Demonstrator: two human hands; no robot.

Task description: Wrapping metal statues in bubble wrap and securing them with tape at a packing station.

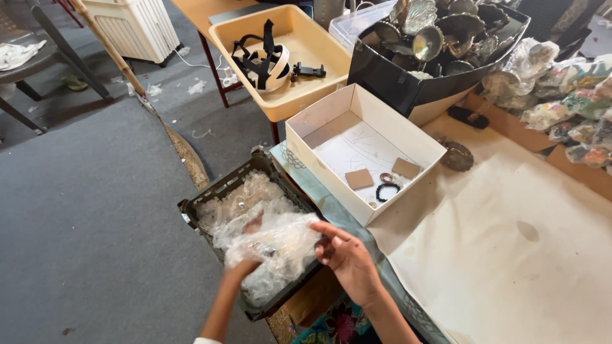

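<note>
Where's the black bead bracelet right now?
In the head view, the black bracelet lies inside the open white box, near its front corner, beside a small brown ring and two cardboard squares.

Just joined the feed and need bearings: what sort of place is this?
Likely a small craft packing workspace: a black crate of bubble wrap under both hands, a black bin of shiny shell dishes, and wrapped pieces piled on the paper-covered table.
</note>
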